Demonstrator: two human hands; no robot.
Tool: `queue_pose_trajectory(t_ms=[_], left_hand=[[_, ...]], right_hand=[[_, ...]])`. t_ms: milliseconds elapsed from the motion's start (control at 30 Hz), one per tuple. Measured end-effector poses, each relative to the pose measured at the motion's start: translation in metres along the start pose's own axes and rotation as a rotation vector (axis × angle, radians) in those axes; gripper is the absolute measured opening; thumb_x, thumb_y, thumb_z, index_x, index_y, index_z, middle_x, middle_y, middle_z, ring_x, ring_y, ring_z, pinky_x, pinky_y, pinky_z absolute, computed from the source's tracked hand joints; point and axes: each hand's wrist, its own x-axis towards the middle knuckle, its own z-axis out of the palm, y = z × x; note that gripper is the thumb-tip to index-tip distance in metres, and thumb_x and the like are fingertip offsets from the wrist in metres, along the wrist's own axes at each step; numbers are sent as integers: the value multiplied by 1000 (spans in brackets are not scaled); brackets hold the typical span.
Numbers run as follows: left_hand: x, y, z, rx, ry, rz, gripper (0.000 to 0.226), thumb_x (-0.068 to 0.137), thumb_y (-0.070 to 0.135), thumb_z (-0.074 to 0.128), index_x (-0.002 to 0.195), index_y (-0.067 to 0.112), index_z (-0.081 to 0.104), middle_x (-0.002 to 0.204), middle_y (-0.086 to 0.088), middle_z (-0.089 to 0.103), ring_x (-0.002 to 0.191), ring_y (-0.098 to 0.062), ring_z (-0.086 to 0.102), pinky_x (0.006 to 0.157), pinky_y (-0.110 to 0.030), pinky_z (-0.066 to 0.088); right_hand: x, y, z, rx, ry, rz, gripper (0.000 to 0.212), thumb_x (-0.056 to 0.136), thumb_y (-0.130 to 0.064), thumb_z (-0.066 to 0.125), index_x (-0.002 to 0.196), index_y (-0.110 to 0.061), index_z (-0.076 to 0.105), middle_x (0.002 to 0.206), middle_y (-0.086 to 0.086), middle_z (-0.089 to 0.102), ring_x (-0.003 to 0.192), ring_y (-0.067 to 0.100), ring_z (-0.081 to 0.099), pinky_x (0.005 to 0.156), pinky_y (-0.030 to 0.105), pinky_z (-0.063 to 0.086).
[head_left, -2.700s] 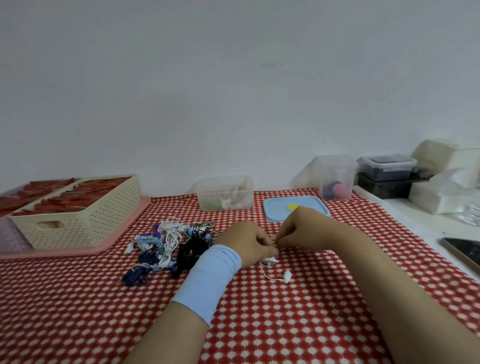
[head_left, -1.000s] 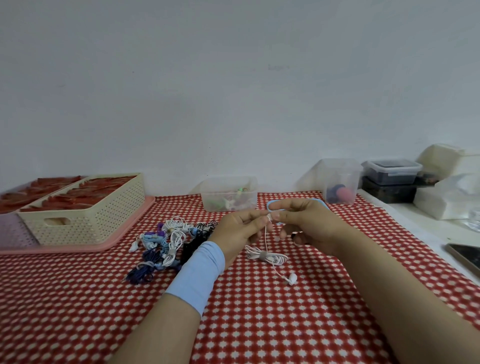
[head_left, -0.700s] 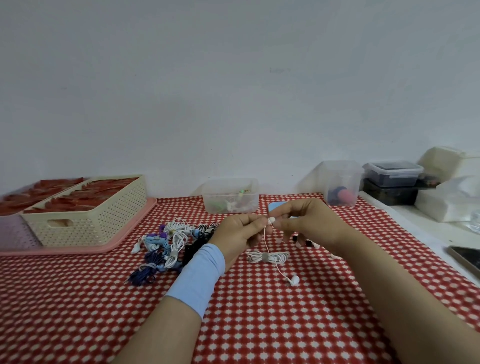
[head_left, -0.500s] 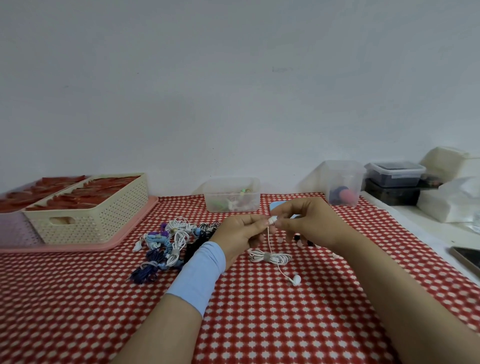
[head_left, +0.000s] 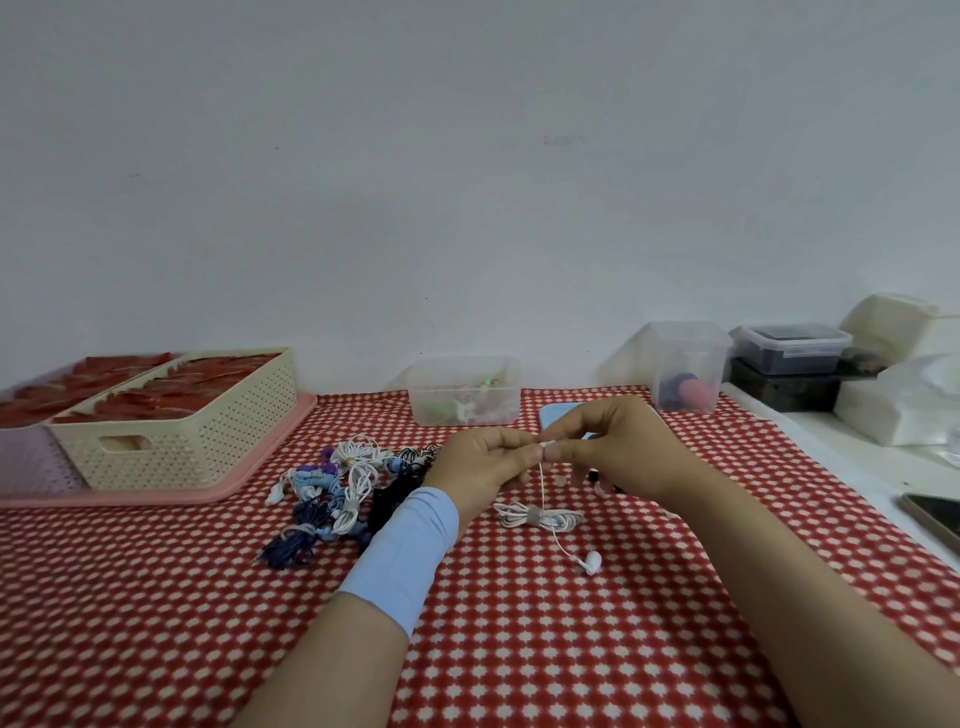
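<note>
White earphone (head_left: 537, 517) coil lies on tabletop (head_left: 519, 649), its raised cord end pinched in the grip of left hand (head_left: 483, 462) and right hand (head_left: 623, 452); a hard tug could drag the coil or snap the thin cord.

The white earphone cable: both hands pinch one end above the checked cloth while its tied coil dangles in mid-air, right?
Not quite. The left hand and right hand do pinch one end of the white earphone cable above the checked cloth, but the head view shows its tied coil lying on the cloth, not dangling.
</note>
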Motion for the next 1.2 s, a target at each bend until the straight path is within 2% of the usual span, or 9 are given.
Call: queue_pose_trajectory(t_ms=[133,233,333,567,733,900,1033,1133,1200], left_hand=[[-1,-1,-1,-119,-24,-11,12,89,17,71,99,16,77,75,-2,69,69,-13,56,75,-29,52],[-3,2,-2,-224,-80,-24,13,86,20,73,98,19,78,84,-2,74,72,-14,54,77,-32,49],[-3,3,-3,-270,-117,-33,11,88,15,70,96,18,78,86,-5,75,81,-21,55,77,-31,48],[-2,-3,-6,-133,-184,-5,10,86,19,73,94,17,79,90,-10,74,80,-20,59,82,-36,51],[-3,-1,-5,-236,-196,-29,27,67,33,77,89,17,79,84,-7,72,75,-17,56,76,-30,50],[-1,-2,-7,-100,-147,26,22,81,26,76,99,13,78,92,-6,76,82,-15,65,88,-36,55],[-1,1,-6,-132,-114,22,19,86,18,72,103,9,76,86,-6,74,75,-16,59,78,-32,52],[-1,3,-4,-155,-96,30,17,87,17,73,102,9,76,91,-14,74,80,-22,60,82,-38,50],[-2,4,-4,-90,-85,54,17,86,17,73,102,9,76,92,-13,76,78,-14,64,81,-31,53]], right_hand=[[-1,-3,-1,119,-40,84,22,87,-22,77,108,-21,75,87,0,78,68,20,71,52,28,50],[-2,-4,-6,372,-141,213,21,95,-26,64,109,-16,76,101,9,77,72,21,67,56,28,44],[-2,1,-7,442,-215,265,27,87,-27,68,109,-13,76,108,12,75,73,18,66,55,24,43],[1,9,-2,443,-251,340,25,74,-24,74,96,-11,76,90,9,73,62,13,66,41,17,35],[0,9,-3,495,-246,342,22,75,-21,72,95,-15,77,89,6,76,66,13,70,41,17,36],[1,9,1,469,-213,343,23,74,-22,74,94,-13,78,91,10,75,63,14,69,38,17,32],[3,8,2,485,-178,303,31,73,-24,75,101,-10,75,94,12,74,63,16,68,39,19,32],[2,7,0,542,-194,299,30,79,-22,71,105,-8,73,93,10,75,64,15,68,39,18,33],[2,8,0,537,-189,315,22,84,-17,68,104,-8,72,91,9,74,62,14,68,38,17,32]])
